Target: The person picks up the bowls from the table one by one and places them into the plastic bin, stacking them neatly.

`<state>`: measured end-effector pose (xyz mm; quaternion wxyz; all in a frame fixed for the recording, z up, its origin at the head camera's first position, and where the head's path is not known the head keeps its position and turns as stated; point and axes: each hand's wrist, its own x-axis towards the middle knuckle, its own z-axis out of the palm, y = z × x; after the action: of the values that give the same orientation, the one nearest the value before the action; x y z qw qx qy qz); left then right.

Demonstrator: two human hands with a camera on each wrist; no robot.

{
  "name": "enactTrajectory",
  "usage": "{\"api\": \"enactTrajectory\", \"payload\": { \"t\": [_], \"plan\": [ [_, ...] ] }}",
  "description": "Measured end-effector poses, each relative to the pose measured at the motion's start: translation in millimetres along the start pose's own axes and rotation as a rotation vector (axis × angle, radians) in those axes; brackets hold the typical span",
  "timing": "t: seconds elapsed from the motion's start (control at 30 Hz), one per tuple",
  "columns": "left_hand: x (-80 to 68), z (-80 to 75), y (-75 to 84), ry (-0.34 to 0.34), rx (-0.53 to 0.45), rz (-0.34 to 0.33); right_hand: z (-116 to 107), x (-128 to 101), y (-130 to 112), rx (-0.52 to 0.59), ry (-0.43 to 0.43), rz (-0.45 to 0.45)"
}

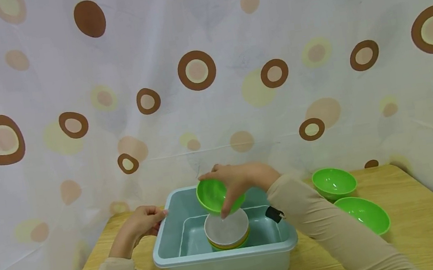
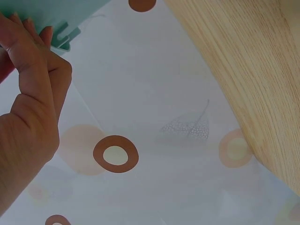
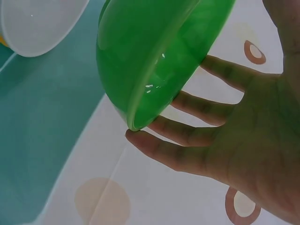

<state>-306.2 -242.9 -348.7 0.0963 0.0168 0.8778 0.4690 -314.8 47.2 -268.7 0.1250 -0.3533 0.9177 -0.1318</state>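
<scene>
Green bowl [image 1: 209,195], tilted low-centre of frame: right fingers [image 3: 164,151] pinch its glossy rim, so I reckon a slip could whack the white bowl [image 1: 226,229]. Left fingers [image 1: 155,217] pinch the tub [image 1: 226,255].

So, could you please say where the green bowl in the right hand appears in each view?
Head: the held green bowl is below centre, over the blue-green basin.
Left wrist: not in it.
Right wrist: upper centre, tilted.
Shared landmark: the basin, lower centre, upper left and left respectively.
</scene>
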Motion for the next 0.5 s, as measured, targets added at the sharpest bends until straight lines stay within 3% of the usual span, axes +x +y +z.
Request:
{"api": "enactTrajectory", "payload": {
  "t": [0.2,0.5],
  "plan": [
    [-0.5,-0.7,0.3,-0.002,-0.014,0.004,7.6,8.7,-4.9,-0.01,-0.038,0.017],
    [-0.4,-1.1,-0.1,-0.019,-0.031,0.018,21.2,22.9,-5.6,-0.117,-0.117,0.067]
  ]
}}
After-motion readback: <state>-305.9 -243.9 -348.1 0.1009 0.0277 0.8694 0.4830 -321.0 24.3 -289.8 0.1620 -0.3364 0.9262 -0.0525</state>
